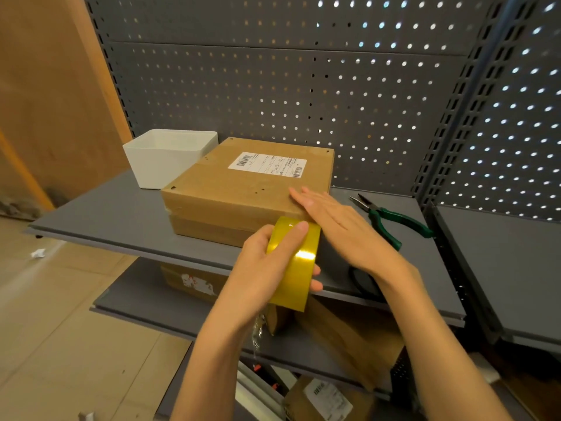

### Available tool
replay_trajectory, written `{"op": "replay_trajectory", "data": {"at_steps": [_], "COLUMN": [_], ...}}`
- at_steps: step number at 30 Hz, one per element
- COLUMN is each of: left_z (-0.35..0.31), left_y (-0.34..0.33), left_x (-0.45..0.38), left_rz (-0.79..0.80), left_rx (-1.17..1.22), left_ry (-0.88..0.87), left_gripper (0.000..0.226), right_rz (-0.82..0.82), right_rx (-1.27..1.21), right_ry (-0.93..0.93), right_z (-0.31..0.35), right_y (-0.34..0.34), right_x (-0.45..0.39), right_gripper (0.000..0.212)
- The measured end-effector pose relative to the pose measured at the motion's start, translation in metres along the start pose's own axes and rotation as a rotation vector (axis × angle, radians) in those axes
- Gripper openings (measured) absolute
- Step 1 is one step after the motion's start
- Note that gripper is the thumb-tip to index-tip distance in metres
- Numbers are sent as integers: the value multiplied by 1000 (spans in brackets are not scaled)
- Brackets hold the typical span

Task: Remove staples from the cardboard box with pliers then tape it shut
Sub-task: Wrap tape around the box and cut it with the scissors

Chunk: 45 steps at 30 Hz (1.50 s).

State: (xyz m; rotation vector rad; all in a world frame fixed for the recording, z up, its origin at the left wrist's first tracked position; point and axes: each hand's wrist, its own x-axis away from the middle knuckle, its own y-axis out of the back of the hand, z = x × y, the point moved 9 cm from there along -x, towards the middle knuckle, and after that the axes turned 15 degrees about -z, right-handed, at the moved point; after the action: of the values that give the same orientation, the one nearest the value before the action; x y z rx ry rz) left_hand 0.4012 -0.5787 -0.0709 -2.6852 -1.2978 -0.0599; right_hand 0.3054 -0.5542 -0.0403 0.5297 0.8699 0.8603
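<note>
The left hand (267, 262) gripped the yellow tape roll (296, 262) against the near corner of the cardboard box (243, 183) on the shelf (115, 214). The right hand (337, 226) pressed flat, fingers straight, on that corner. If the press slipped, the tape could wrinkle or peel, and the light box might slide.

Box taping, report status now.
Left hand grips tape roll at box front corner. Right hand flat on box's near right edge. Pliers lie on shelf, clear of work.

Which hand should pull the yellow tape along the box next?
The left hand, probably: it already grips the tape roll at the cardboard box's near edge. The right hand lies flat on the box's corner, well placed to hold it steady.
</note>
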Motion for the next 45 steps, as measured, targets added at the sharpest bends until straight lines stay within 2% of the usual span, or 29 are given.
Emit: {"op": "replay_trajectory", "data": {"at_steps": [5,10,19,25,34,40,45], "left_z": [2,14,25,18,3,-19,-23], "left_y": [2,8,12,35,32,34,32], "left_x": [1,3,6,4,-10,-7,-5], "left_rz": [-49,-45,-58,-325,-355,-466,-480], "left_rx": [27,-130,-122,-322,-426,-563,-584], "left_ry": [-44,-17,72,-101,-226,-382,-396], "left_gripper": [16,28,29,36,28,17,15], "right_rz": [82,150,25,-36,-114,-125,-104], "right_rx": [-7,29,66,75,29,23,74], "right_ry": [-44,-64,-22,-10,-38,-47,-46], "right_z": [-4,-14,-12,-12,-14,-16,-14], "right_y": [-6,-11,-11,-13,-13,-12,-14], "right_x": [-2,-6,-8,-8,-6,-4,-7], "right_gripper": [43,45,44,44,44,45,45]}}
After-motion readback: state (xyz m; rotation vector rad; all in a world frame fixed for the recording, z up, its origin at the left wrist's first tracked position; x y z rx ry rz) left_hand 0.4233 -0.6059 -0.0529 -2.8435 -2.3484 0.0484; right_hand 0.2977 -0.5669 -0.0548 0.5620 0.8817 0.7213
